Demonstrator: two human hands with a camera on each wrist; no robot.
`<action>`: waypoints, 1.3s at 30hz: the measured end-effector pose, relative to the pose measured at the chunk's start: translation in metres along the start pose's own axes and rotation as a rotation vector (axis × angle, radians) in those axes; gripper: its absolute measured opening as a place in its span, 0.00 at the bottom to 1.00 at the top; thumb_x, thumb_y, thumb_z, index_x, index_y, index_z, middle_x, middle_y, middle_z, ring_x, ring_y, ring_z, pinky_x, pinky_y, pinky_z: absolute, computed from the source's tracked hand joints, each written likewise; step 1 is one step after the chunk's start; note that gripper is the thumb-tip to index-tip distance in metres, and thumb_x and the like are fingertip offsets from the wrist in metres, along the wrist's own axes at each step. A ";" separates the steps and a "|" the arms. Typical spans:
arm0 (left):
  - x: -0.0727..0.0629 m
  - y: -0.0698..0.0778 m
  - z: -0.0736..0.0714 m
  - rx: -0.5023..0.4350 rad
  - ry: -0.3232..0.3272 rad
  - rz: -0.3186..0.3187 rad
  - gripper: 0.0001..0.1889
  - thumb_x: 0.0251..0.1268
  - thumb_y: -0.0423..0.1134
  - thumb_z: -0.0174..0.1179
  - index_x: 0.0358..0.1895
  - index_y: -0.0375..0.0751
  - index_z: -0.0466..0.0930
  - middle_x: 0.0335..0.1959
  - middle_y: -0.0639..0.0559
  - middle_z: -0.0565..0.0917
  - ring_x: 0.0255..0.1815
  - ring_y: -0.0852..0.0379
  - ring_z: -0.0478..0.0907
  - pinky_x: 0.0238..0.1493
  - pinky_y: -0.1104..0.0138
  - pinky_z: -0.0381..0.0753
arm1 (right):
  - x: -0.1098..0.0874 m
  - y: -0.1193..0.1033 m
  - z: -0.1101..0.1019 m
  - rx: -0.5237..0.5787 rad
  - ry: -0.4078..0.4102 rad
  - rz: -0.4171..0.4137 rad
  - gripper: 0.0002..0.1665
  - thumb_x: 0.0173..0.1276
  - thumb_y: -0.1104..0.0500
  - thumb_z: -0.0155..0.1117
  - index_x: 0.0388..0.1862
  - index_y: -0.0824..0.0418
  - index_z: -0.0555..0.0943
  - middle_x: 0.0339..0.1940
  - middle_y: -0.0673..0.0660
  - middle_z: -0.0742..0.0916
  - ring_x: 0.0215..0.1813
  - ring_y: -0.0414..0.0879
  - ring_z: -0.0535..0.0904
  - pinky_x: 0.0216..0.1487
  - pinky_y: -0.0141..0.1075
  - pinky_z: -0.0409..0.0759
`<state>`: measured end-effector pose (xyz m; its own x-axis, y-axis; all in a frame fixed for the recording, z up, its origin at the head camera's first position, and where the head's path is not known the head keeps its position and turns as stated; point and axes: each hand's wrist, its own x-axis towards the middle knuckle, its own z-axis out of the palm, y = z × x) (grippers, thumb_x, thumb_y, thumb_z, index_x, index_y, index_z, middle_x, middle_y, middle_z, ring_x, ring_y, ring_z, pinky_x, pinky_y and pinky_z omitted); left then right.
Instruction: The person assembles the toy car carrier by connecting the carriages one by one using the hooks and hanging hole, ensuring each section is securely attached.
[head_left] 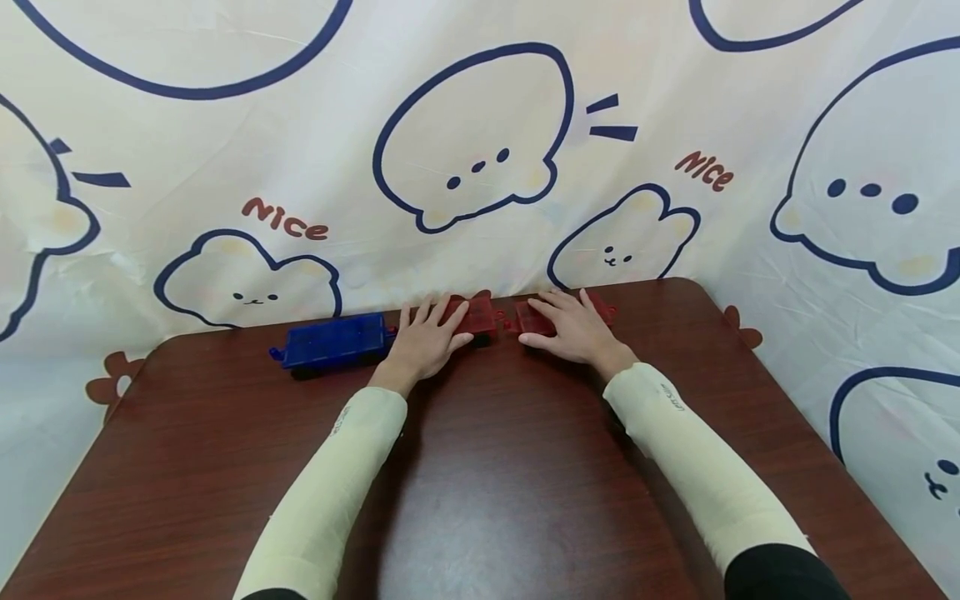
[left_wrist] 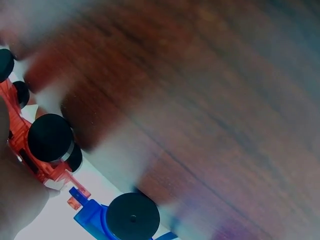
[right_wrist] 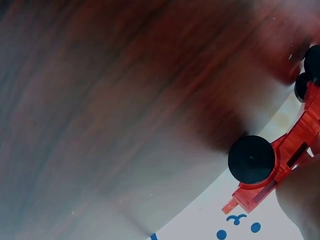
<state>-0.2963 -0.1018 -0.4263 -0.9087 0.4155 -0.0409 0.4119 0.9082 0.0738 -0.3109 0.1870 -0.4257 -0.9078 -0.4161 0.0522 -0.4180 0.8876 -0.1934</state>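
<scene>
My left hand (head_left: 423, 343) holds a red toy train wagon (head_left: 480, 317) at the table's far edge, fingers over its top and thumb along the near side. My right hand (head_left: 577, 329) holds a second red wagon (head_left: 529, 318), thumb at its near side and fingers spread across the top. Small red couplings face each other between these wagons; whether they are joined I cannot tell. To the left stands a blue wagon (head_left: 337, 342). In the left wrist view its blue hitch (left_wrist: 77, 195) meets the red coupling beside it. Black wheels (right_wrist: 251, 159) show under the red wagon in the right wrist view.
The dark brown wooden table (head_left: 480, 500) spreads in front of the wagons. Right behind its far edge hangs a white cloth (head_left: 465, 258) printed with cartoon animals, which also runs along both sides.
</scene>
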 end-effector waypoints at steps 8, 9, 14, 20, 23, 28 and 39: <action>0.000 -0.003 0.001 0.006 0.033 0.020 0.35 0.81 0.63 0.34 0.84 0.56 0.44 0.83 0.44 0.49 0.82 0.38 0.43 0.76 0.36 0.40 | 0.004 -0.001 0.003 -0.014 0.003 0.006 0.54 0.66 0.22 0.50 0.80 0.54 0.64 0.81 0.58 0.65 0.81 0.57 0.54 0.77 0.64 0.41; 0.000 -0.003 0.001 0.004 0.040 0.023 0.35 0.81 0.63 0.34 0.84 0.55 0.44 0.83 0.44 0.49 0.82 0.38 0.44 0.76 0.36 0.41 | 0.005 -0.001 0.003 -0.016 0.005 0.006 0.54 0.66 0.22 0.50 0.80 0.53 0.65 0.81 0.58 0.65 0.81 0.57 0.54 0.77 0.64 0.41; 0.000 -0.005 0.001 -0.011 0.063 0.034 0.35 0.81 0.62 0.36 0.84 0.55 0.45 0.82 0.43 0.52 0.81 0.38 0.46 0.75 0.36 0.42 | 0.006 -0.002 0.002 -0.010 0.012 0.002 0.53 0.66 0.23 0.52 0.80 0.53 0.65 0.81 0.57 0.65 0.81 0.57 0.55 0.77 0.64 0.42; -0.001 -0.005 0.000 -0.022 0.067 0.040 0.35 0.81 0.62 0.37 0.84 0.55 0.46 0.82 0.43 0.53 0.81 0.37 0.46 0.75 0.36 0.43 | 0.006 -0.003 0.003 -0.012 0.021 -0.004 0.52 0.66 0.23 0.52 0.80 0.52 0.66 0.80 0.57 0.66 0.81 0.57 0.55 0.77 0.64 0.41; 0.000 -0.005 0.000 -0.021 0.066 0.041 0.35 0.81 0.62 0.36 0.84 0.55 0.45 0.82 0.43 0.53 0.81 0.38 0.47 0.75 0.37 0.43 | 0.007 -0.002 0.004 -0.018 0.027 -0.003 0.53 0.66 0.22 0.52 0.80 0.52 0.66 0.80 0.57 0.66 0.81 0.57 0.56 0.77 0.64 0.42; -0.001 -0.007 0.000 -0.024 0.074 0.044 0.35 0.81 0.62 0.36 0.84 0.55 0.45 0.82 0.43 0.53 0.81 0.38 0.47 0.75 0.37 0.43 | 0.009 -0.004 0.005 -0.024 0.033 -0.002 0.53 0.66 0.22 0.51 0.80 0.53 0.65 0.80 0.57 0.66 0.81 0.57 0.56 0.77 0.65 0.43; -0.001 -0.010 0.003 -0.054 0.096 0.066 0.35 0.81 0.61 0.38 0.84 0.55 0.47 0.82 0.43 0.52 0.81 0.38 0.46 0.75 0.37 0.43 | 0.011 -0.007 0.003 -0.028 0.035 -0.006 0.52 0.67 0.23 0.51 0.79 0.53 0.66 0.79 0.57 0.67 0.80 0.57 0.57 0.76 0.66 0.45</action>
<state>-0.2992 -0.1112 -0.4295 -0.8830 0.4654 0.0609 0.4693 0.8738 0.1270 -0.3184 0.1757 -0.4267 -0.9058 -0.4146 0.0874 -0.4236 0.8906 -0.1657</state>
